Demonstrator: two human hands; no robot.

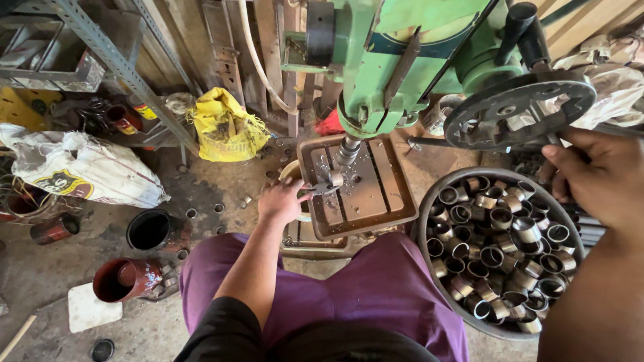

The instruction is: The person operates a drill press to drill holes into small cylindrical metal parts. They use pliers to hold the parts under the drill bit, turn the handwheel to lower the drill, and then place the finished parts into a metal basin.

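Two bags catch our eye first: a crumpled yellow sack [227, 127] with dark print stands against the wooden back wall, and a white sack [80, 167] bearing a yellow-and-black emblem lies on the floor at far left. Small yellow-labelled cans [141, 107] sit under the slanted metal rack [114, 57]; their print is too small to make out. A rust-red pot [127, 278], a black-mouthed tin [151, 230] and a white slab [94, 307] rest on the concrete floor.

Our right hand [600, 177] is cut off by the frame edge; we see it lying against the black spoked feed wheel [520, 110] of the green drill press [409, 60], thumb at the rim, but whether the grip is clenched around a handle we cannot tell. The press head runs out of view at the top.

Our left hand [282, 201] reaches to the slotted, rusty-brown surface [362, 191] of the press and pinches a short metal ring [329, 182], grey and dull, directly beneath the chuck [347, 153]; the grip is clenched on it with fingertips. The ring's far side is hidden by the spindle.

A round basin [439, 268] at right, beside our purple-clad knee [376, 288], brims with similar rings [500, 251], brass-toned and steel-grey, heaped in no order.
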